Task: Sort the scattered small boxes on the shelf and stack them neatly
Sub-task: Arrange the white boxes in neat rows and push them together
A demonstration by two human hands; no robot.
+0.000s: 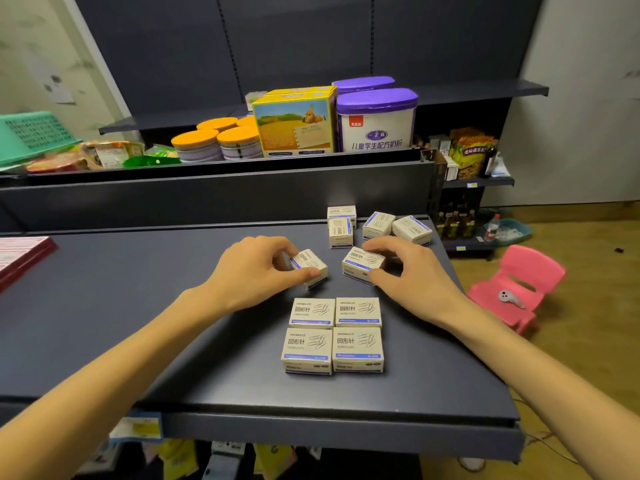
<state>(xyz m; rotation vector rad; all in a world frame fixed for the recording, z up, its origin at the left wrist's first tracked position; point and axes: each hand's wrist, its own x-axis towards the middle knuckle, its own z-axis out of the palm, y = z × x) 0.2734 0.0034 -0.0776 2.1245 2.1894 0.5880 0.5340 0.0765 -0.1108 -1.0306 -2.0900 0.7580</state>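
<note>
Hands (254,268) (408,268) around paper-clip boxes (309,266) (363,263)

The room is dim, with soft light falling from above and slightly in front. The dark shelf (138,306) shows a dull sheen near its back edge and a pale glare patch on the upright panel behind. The hands (256,268) cast faint, blurry shadows onto the shelf beneath them. The wide lens bends straight lines: the shelf's front edge bows and the forearms stretch toward the lower corners. Print on the nearest boxes (332,336) reads clearly; goods farther back look softer and slightly smeared.
</note>
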